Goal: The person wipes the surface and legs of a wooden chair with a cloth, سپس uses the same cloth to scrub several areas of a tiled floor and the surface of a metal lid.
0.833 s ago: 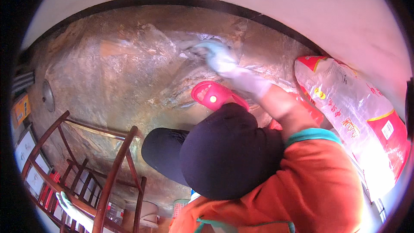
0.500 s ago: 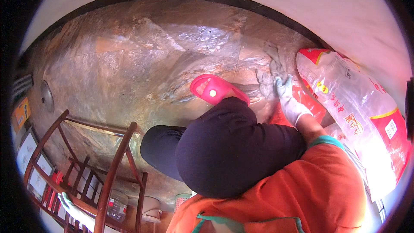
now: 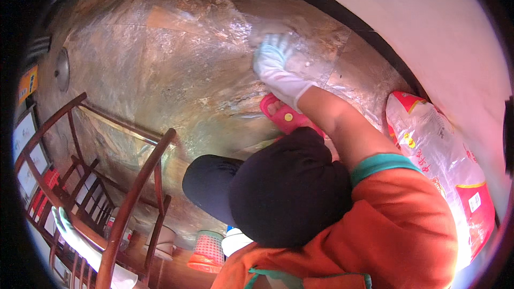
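My right hand (image 3: 272, 58), in a white and pale-green glove, lies on the marbled floor (image 3: 176, 69) with its fingers stretched out and spread. A blurred grey rag (image 3: 272, 28) seems to lie flat under and beyond the fingertips; the palm hides most of it. Below this wrist is my foot in a pink slipper (image 3: 279, 115). At the lower left, my left hand (image 3: 65, 223), gloved alike, rests with extended fingers by a rail of the brown wooden chair (image 3: 140, 192). It does not appear to grasp the rail.
A clear and red plastic bag (image 3: 441, 152) stands along the white wall (image 3: 417, 37) at the right. A round metal floor cover (image 3: 62, 69) is at the left. Near the chair are a pinkish bucket (image 3: 160, 242) and a perforated basket (image 3: 208, 249) with an orange-red lower part.
My right hand has swept left and farther out over the floor, away from the plastic bag, and the grey rag has left its former place. The view has shifted; my left hand stays by the chair.
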`<state>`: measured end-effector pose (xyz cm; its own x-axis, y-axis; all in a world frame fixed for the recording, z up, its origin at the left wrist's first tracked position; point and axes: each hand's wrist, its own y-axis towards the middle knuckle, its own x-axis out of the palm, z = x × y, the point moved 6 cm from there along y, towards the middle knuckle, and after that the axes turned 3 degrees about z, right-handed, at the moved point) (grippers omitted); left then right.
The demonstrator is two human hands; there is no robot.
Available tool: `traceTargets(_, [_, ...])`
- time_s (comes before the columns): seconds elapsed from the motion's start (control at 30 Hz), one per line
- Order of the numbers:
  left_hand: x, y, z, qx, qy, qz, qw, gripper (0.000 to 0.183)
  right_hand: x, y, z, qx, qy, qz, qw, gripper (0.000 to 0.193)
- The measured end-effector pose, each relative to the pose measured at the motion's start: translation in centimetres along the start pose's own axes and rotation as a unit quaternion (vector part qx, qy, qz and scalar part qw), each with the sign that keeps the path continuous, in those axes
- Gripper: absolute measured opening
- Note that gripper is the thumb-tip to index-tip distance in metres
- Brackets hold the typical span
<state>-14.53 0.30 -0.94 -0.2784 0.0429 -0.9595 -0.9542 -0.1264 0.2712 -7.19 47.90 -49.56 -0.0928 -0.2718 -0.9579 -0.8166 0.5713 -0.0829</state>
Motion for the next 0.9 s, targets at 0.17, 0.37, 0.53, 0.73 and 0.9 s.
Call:
traceTargets(0.17, [-0.2, -2.1, 4.6, 0.250, 0.122, 0.003, 0.961, 0.034, -1.2, 0.8, -8.4, -0.211, 0.107, -0.053, 0.970, 0.028])
traceTargets(0.37, [0.1, -0.6, -0.1, 0.142, 0.086, -0.015, 0.986, 0.034, -7.5, -0.9, -2.6, -0.035, 0.420, -0.124, 0.898, 0.036])
traceTargets(0.53, [-0.7, 0.0, -4.3, 0.189, 0.093, -0.004, 0.978, 0.037, -13.4, -5.1, 18.0, 0.164, 0.404, -0.032, 0.899, 0.045])
traceTargets(0.73, [0.2, 1.8, -5.3, -0.013, 0.007, -0.018, 1.000, 0.041, -12.5, -10.3, 33.8, 0.237, 0.207, 0.026, 0.949, 0.069])
traceTargets(0.9, [0.4, 0.3, -2.3, 0.065, 0.022, -0.012, 0.998, 0.040, -6.9, -6.5, 22.8, 0.157, -0.147, -0.119, 0.969, 0.077])
